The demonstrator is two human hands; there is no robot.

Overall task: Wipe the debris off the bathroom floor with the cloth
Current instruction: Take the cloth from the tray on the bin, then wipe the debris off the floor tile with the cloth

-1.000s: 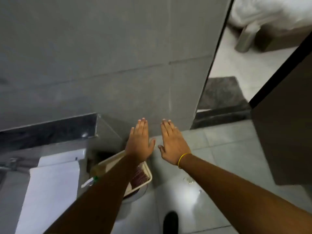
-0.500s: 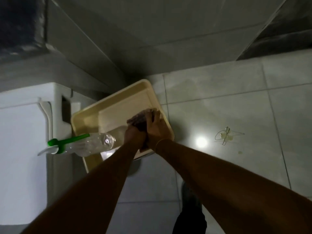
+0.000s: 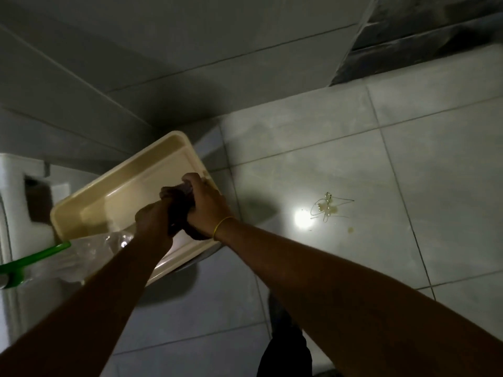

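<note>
A dark reddish cloth (image 3: pixel 183 203) is bunched between both my hands above the right end of a cream plastic tray (image 3: pixel 125 186). My left hand (image 3: pixel 153 220) grips its near side and my right hand (image 3: pixel 204 205), with a yellow band at the wrist, closes over its far side. Most of the cloth is hidden by my fingers. The debris (image 3: pixel 326 209), thin strands with small pale blobs, lies on the grey tiled floor (image 3: pixel 408 164) to the right of the tray, beside a bright light reflection. A small yellowish spot (image 3: pixel 351 229) sits just past it.
A clear plastic bottle (image 3: pixel 81 254) with a green top (image 3: pixel 30 261) lies at the tray's near left end. A white toilet tank (image 3: pixel 16 213) stands at the left. Grey wall tiles (image 3: pixel 190 50) rise behind. A dark doormat (image 3: pixel 424 44) lies top right. My dark shoe (image 3: pixel 283 346) shows below.
One second ago my hands were flat and open in the air. They dropped to the tray and closed on the cloth. Since half a second ago they barely moved.
</note>
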